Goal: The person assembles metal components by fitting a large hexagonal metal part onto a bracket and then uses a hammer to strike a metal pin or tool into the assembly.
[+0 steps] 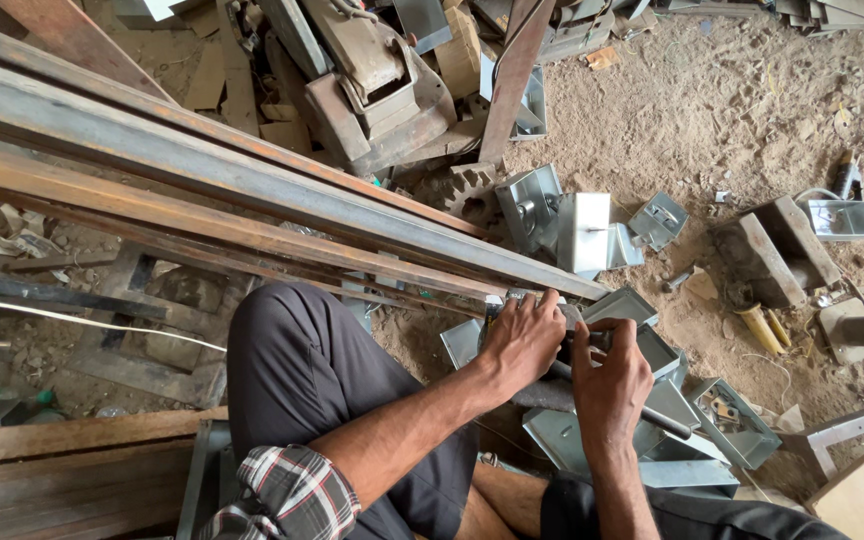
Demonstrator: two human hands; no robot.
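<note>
Knee in dark trousers (302, 370) w/ checked sleeve (287, 495) lowest in view, both hands just beyond it.

L hand (522, 340) curled palm-down, fingers closed over a grey metal bracket (642, 345) on the sandy ground (712, 120), right at the end of the long steel beams (252, 200). R hand (610, 385) fisted around a dark rod-like tool (667, 422), touching same bracket. More grey brackets (582, 230) lie beyond the beam ends; rusty scrap pile (382, 90) at ground's far edge.
</note>
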